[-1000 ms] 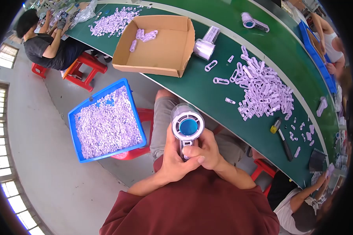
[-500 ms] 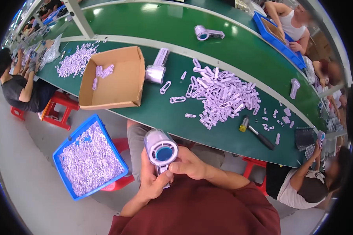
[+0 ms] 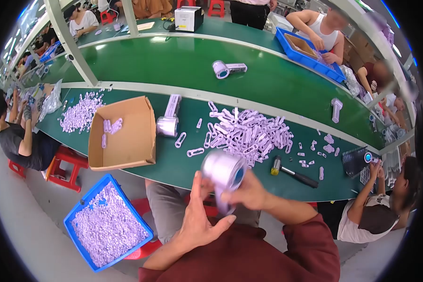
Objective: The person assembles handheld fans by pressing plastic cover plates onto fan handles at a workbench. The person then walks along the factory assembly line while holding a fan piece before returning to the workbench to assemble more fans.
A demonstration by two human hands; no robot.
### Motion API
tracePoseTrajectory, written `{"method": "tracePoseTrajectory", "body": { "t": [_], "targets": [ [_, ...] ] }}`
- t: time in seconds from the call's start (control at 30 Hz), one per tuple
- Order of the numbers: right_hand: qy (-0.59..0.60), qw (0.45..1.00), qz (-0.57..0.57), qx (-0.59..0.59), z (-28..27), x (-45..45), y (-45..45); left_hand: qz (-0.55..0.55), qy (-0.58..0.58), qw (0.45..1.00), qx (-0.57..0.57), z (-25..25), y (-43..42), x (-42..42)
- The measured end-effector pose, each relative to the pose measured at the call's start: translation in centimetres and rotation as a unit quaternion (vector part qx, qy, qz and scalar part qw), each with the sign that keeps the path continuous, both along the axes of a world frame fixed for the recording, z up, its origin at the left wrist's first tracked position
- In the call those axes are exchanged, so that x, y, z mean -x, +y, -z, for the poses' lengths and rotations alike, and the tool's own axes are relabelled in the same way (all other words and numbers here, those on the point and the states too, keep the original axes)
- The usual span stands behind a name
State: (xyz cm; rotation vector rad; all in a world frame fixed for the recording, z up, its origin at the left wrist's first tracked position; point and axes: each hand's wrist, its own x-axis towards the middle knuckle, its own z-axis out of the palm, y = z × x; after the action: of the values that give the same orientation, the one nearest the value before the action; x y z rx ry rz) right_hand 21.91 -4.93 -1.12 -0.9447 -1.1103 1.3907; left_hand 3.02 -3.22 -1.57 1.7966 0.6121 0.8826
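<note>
My right hand (image 3: 251,191) is closed around the handle of a pale purple handheld fan (image 3: 223,171), which is slightly blurred. Its round head tilts so the blue-centred face points to the right. Just left of the handle, my left hand (image 3: 196,223) has its fingers stretched up and thumb spread; whether a fingertip touches the fan I cannot tell. Beyond the fan lies a heap of purple handle pieces (image 3: 249,134) on the green table (image 3: 183,162). A hammer (image 3: 293,173) with a yellow end rests right of the heap.
A cardboard box (image 3: 127,148) with a few purple pieces stands at left, another fan (image 3: 168,123) beside it. Below is a blue bin (image 3: 73,235) full of small parts. A green belt (image 3: 164,66) carries a fan (image 3: 223,69). People sit at both sides and across.
The fan has risen away from my lap and turned to face right, in my right hand. My left hand has opened off its handle. The camera view has tilted up.
</note>
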Motion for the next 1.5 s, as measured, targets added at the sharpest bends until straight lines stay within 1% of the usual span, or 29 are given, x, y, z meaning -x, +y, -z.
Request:
{"method": "tracePoseTrajectory", "body": {
  "t": [0.03, 0.07, 0.1, 0.13, 0.17, 0.2, 0.27, 0.3, 0.33, 0.37, 0.43, 0.5, 0.6, 0.67, 0.73, 0.77, 0.83, 0.93, 1.03, 1.13, 1.23, 1.33, 1.4, 1.47, 1.5],
  "targets": [
    [0.034, 0.999, -0.005, 0.032, -0.7, -1.8, 1.1, -0.021, 0.010, 0.998, -0.056, -0.2, 0.7, -0.2],
    [0.079, 0.993, 0.043, 0.077, -1.5, -3.6, 2.1, -0.078, 0.035, 0.994, -0.064, 0.4, 1.3, -0.3],
    [0.172, 0.980, 0.074, 0.068, -1.7, -5.7, 3.3, -0.130, 0.014, 0.990, -0.057, 1.1, 2.2, -0.6],
    [0.128, 0.977, 0.129, 0.114, -2.2, -8.6, 4.6, -0.168, 0.043, 0.981, -0.081, 1.8, 3.3, -0.7],
    [0.061, 0.977, 0.147, 0.142, -2.8, -11.9, 6.1, -0.207, 0.071, 0.970, -0.104, 2.5, 4.4, -0.7],
    [0.001, 0.969, 0.202, 0.142, -3.8, -13.8, 7.5, -0.235, 0.093, 0.959, -0.127, 3.4, 5.5, -0.7],
    [-0.123, 0.937, 0.278, 0.170, -3.1, -20.0, 10.1, -0.288, 0.134, 0.932, -0.173, 4.9, 7.7, -1.1],
    [-0.135, 0.936, 0.276, 0.169, -1.7, -24.0, 11.0, -0.302, 0.145, 0.923, -0.188, 5.3, 8.5, -1.6],
    [-0.192, 0.918, 0.300, 0.173, -0.9, -27.0, 11.8, -0.317, 0.158, 0.914, -0.200, 5.7, 9.2, -2.0],
    [-0.286, 0.885, 0.317, 0.188, -0.1, -30.0, 12.5, -0.331, 0.172, 0.903, -0.211, 6.0, 9.6, -2.3],
    [-0.464, 0.791, 0.340, 0.211, 1.1, -35.3, 14.0, -0.326, 0.210, 0.894, -0.222, 5.6, 9.8, -2.9],
    [-0.623, 0.652, 0.364, 0.232, 1.6, -38.2, 14.7, -0.305, 0.234, 0.894, -0.230, 5.8, 10.0, -2.9],
    [-0.639, 0.555, 0.458, 0.270, 2.7, -39.9, 16.1, -0.311, 0.228, 0.889, -0.246, 6.2, 10.3, -2.9],
    [-0.642, 0.556, 0.494, 0.186, 2.4, -38.6, 17.7, -0.315, 0.228, 0.889, -0.241, 6.3, 10.1, -2.8],
    [-0.671, 0.577, 0.465, -0.027, 1.7, -36.0, 19.8, -0.327, 0.219, 0.889, -0.235, 6.3, 10.2, -3.1],
    [-0.686, 0.607, 0.394, -0.075, 2.5, -35.1, 21.6, -0.327, 0.221, 0.889, -0.233, 6.4, 10.1, -3.0],
    [-0.700, 0.644, 0.257, -0.171, 3.3, -33.9, 25.0, -0.320, 0.215, 0.892, -0.238, 6.6, 10.2, -3.0],
    [-0.755, 0.599, 0.192, -0.184, 5.8, -31.2, 29.3, -0.335, 0.181, 0.893, -0.239, 6.7, 10.1, -2.9],
    [-0.680, 0.715, 0.123, -0.107, 5.2, -28.8, 30.5, -0.356, 0.153, 0.891, -0.237, 6.9, 10.0, -2.7],
    [-0.768, 0.628, 0.124, -0.017, 2.7, -26.8, 29.1, -0.370, 0.136, 0.888, -0.238, 7.1, 10.0, -2.4],
    [-0.748, 0.636, 0.188, -0.011, -0.4, -22.7, 25.6, -0.379, 0.103, 0.888, -0.239, 7.0, 9.9, -2.3],
    [-0.719, 0.661, 0.212, -0.046, -3.3, -18.3, 20.8, -0.386, 0.058, 0.888, -0.244, 7.3, 9.8, -2.1],
    [-0.666, 0.716, 0.201, -0.056, -4.3, -15.7, 17.9, -0.372, 0.032, 0.892, -0.253, 7.2, 9.5, -1.8],
    [-0.556, 0.811, 0.161, -0.086, -4.7, -12.4, 14.6, -0.349, 0.008, 0.900, -0.260, 7.5, 9.2, -1.1],
    [-0.506, 0.845, 0.144, -0.095, -4.4, -10.2, 13.0, -0.334, -0.013, 0.911, -0.242, 7.3, 8.9, -0.8]
  ]
}}
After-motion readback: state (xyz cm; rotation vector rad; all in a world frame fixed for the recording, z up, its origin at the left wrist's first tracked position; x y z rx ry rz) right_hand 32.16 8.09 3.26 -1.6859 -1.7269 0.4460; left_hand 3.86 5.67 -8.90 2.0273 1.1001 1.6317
